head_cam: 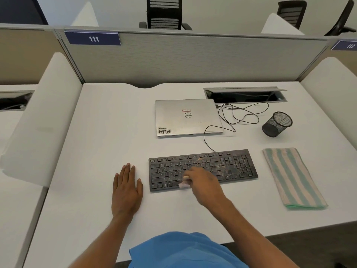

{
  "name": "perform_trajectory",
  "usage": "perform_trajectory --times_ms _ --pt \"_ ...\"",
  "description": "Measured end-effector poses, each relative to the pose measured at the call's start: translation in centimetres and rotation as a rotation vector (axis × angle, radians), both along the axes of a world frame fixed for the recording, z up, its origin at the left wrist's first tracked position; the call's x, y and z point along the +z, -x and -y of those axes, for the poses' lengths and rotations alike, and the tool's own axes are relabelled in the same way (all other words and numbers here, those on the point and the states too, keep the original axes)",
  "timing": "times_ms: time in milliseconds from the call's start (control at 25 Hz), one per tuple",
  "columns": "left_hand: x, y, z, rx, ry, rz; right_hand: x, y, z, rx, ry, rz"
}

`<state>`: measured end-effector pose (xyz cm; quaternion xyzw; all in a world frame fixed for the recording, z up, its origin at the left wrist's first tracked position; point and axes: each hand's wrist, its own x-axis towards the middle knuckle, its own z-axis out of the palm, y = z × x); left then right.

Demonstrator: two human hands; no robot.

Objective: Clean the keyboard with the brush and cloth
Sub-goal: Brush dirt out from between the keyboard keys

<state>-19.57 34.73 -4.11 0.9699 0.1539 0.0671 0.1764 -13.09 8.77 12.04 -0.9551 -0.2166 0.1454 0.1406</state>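
A black keyboard (231, 168) lies on the white desk (96, 151) in front of the person, with its long side parallel to the near edge of the desk. Brownish dust and crumbs are on its keys, mostly in the middle and toward the right part. The right hand (205, 183) is over the lower middle of the keyboard, and its fingers are curled around a small brush (184, 181). The wooden handle comes out at the left side of the hand. The pale bristles point down and touch the bottom rows of keys; they look blurred. The left hand (126, 190) lies flat on the desk just beside the left end of the keyboard, with straight fingers held together. It holds nothing and does not touch the keyboard. The cloth (293, 176), folded, with green and beige stripes, lies on the desk to the right of the keyboard and apart from it. Behind the keyboard is a closed silver laptop (186, 117) with stickers on the lid. A thin black cable (209, 142) runs from the back of the keyboard in loops beside the laptop. A black mesh cup (277, 123) stands tilted further to the right.
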Motion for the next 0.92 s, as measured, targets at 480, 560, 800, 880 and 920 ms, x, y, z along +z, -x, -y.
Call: perform_trajectory --times_ms 480,560,800,880,920 --pt "0.0 0.0 0.1 -0.005 0.005 -0.005 0.4 -1.2 0.0 0.060 0.032 -0.027" --pt "0.1 0.0 0.2 -0.004 0.007 -0.006 0.1 -1.8 1.7 0.010 0.067 0.012" --pt "0.1 0.1 0.1 -0.008 -0.002 -0.005 0.7 -2.4 0.8 -0.090 -0.026 -0.010" --pt "0.1 0.1 0.2 -0.010 0.001 -0.001 1.3 -2.1 -0.4 -0.028 -0.031 -0.016" --pt "0.2 0.1 0.2 -0.009 0.004 -0.001 1.0 -2.1 -0.5 -0.025 -0.038 -0.057"
